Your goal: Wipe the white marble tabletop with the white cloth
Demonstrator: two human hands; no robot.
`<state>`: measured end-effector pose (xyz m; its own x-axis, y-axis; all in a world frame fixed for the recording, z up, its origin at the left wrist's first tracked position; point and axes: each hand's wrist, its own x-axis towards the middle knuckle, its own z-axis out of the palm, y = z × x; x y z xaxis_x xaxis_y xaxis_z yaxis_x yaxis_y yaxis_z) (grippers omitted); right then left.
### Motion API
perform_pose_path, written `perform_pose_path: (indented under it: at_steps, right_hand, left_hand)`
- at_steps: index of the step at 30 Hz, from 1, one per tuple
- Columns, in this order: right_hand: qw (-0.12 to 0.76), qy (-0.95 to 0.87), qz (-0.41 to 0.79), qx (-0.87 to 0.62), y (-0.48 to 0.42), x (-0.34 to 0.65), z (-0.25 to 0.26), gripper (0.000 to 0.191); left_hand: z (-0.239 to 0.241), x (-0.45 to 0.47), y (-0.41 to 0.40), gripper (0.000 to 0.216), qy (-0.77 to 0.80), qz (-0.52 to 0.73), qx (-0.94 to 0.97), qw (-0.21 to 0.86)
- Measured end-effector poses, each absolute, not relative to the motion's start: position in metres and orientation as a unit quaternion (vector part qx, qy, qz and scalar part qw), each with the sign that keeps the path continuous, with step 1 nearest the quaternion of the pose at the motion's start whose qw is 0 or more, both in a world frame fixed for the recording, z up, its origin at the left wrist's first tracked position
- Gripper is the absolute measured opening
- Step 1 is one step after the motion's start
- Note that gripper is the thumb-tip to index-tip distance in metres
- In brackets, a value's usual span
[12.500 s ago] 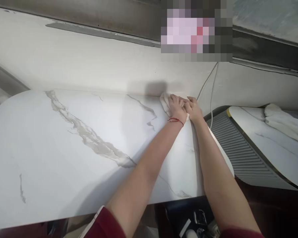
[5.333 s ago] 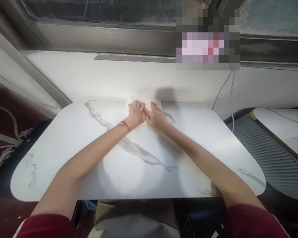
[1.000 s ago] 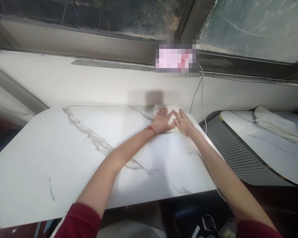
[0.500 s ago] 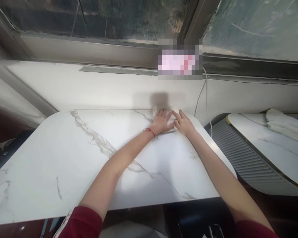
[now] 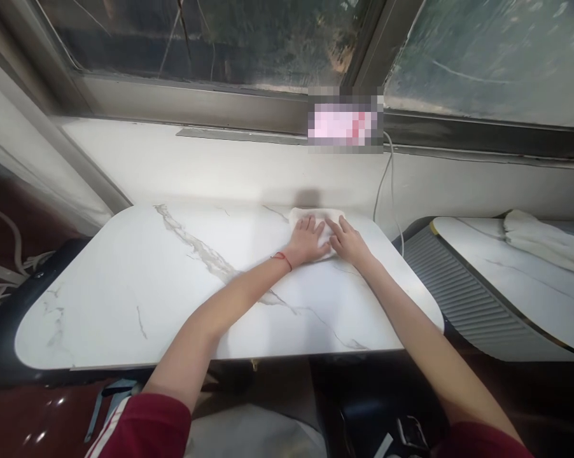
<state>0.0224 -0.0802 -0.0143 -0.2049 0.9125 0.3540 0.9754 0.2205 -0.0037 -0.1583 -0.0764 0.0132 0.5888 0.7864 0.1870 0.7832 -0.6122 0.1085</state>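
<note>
A white cloth [image 5: 332, 215] lies on the white marble-patterned tabletop [image 5: 182, 318], close to its far edge by the wall. My left hand [image 5: 307, 240], with a red string bracelet at the wrist, rests flat on the cloth with its fingers spread. Beside it on the right, my right hand [image 5: 348, 239] touches the cloth's right part, fingers stretched out towards the left hand. The fingertips of the two hands are close together. Part of the cloth is hidden under both hands.
A second marble-patterned table [image 5: 530, 273] with a ribbed grey side stands to the right, bearing another folded white cloth [image 5: 545, 245]. A pale cable [image 5: 391, 184] hangs down the wall. Windows run above, with a blurred pink object [image 5: 335, 124] on the sill. A black seat [image 5: 377, 407] is below the near edge.
The hands and cloth have come slightly away from the wall, and more of the cloth shows. The camera view has shifted a little, bringing the table's left corner into sight.
</note>
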Motion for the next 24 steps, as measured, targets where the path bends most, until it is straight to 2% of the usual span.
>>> perform_pose_path:
  at_steps: [6,9,14,18,24]
  right_hand:
    - [0.197,-0.792,-0.116,-0.566,-0.147,0.0,-0.026,0.056]
    - [0.229,-0.806,-0.112,-0.534,-0.201,-0.019,-0.029,0.056]
    - [0.233,-0.815,-0.09,-0.523,-0.268,-0.054,-0.024,0.06]
    - [0.225,-0.804,-0.108,-0.539,-0.263,-0.065,-0.024,0.06]
    - [0.167,-0.78,-0.125,-0.59,-0.187,-0.081,-0.018,0.057]
  left_hand:
    - [0.007,-0.195,-0.139,0.072,0.414,0.136,0.9,-0.02]
    - [0.005,-0.215,-0.188,0.074,0.4,0.117,0.908,-0.041]
    - [0.005,-0.236,-0.251,0.076,0.413,0.072,0.902,-0.1]
    - [0.01,-0.246,-0.241,0.077,0.382,0.059,0.918,-0.093]
    - [0.014,-0.263,-0.165,0.072,0.378,0.09,0.921,-0.037]
